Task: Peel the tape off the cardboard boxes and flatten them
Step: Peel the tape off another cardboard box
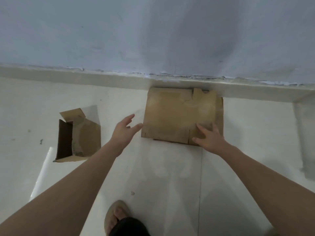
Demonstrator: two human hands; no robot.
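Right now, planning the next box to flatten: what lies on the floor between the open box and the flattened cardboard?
In the head view, only the left hand hovers between the open box and the flattened cardboard; the floor there is bare.

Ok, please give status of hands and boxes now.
Right hand pressing flattened cardboard by the wall. Left hand open, free. Open box unflattened, left.

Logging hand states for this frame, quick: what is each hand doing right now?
Left hand: open, fingers spread, holding nothing, beside the flattened cardboard.
Right hand: open, fingers straight, resting on the flattened cardboard's near corner.
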